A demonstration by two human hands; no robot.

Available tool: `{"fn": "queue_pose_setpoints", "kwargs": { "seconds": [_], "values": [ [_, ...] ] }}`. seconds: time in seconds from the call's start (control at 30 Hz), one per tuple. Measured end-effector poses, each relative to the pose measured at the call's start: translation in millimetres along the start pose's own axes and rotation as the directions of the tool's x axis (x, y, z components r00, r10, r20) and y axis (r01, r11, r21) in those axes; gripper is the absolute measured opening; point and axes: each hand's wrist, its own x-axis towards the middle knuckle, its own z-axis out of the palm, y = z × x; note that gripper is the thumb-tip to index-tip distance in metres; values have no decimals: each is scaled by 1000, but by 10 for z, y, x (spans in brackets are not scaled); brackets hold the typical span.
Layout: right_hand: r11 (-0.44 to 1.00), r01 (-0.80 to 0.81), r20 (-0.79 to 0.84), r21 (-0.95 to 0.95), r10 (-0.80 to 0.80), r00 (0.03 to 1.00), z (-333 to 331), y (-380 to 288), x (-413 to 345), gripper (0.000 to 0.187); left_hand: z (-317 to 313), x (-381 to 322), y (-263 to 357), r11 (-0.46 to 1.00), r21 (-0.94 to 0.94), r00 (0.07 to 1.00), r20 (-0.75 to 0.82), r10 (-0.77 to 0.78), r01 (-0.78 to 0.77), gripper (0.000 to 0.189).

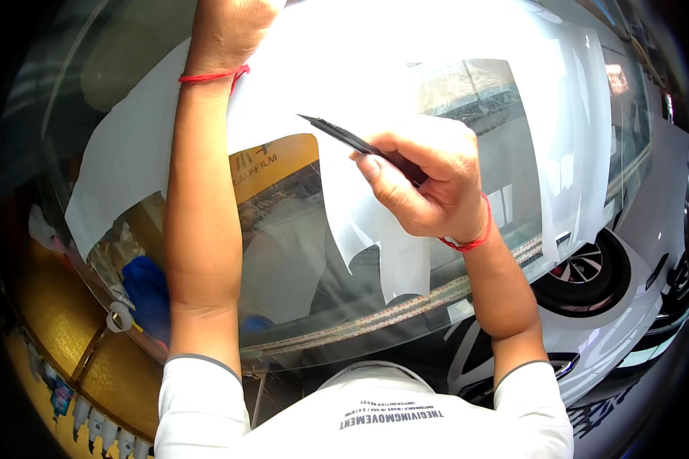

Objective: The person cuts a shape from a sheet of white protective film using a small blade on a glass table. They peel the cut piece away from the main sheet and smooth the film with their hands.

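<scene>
In my right hand (430, 172) is a slim black craft knife (344, 136), held like a pen with its pointed blade towards the upper left. The blade tip is over a white sheet (373, 201) with cut-outs, spread on a glass tabletop (281, 275). I cannot tell whether the tip touches the sheet. My left hand (235, 28) reaches to the top edge of the view above the sheet. Its fingers are cut off there, so what they do is hidden. Strong glare washes out the middle and top of the sheet.
Measuring tapes (367, 318) run along the near edge of the glass. A blue cloth (146, 292) and a yellow printed box or panel (278, 163) show at or through the glass. A white car with a wheel (580, 269) stands right. Several grey-handled tools (95, 427) hang lower left.
</scene>
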Motion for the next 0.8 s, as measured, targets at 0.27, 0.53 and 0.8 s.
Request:
{"fn": "queue_pose_setpoints", "kwargs": {
  "seconds": [0.27, 0.53, 0.8],
  "values": [
    [996, 73, -77, 45, -70, 995, 7, 22, -12, 8, 87, -36, 143, 995, 91, 998, -44, -47, 51, 22],
    [996, 69, -115, 55, -63, 991, 7, 19, -17, 16, 70, 21, 21, 997, 75, 998, -67, -14, 19, 20],
    [999, -38, -95, 11, 39, 995, -21, 29, -2, 17, 125, -24, 157, 978, 194, 995, -73, -61, 74, 17]
  ]
}}
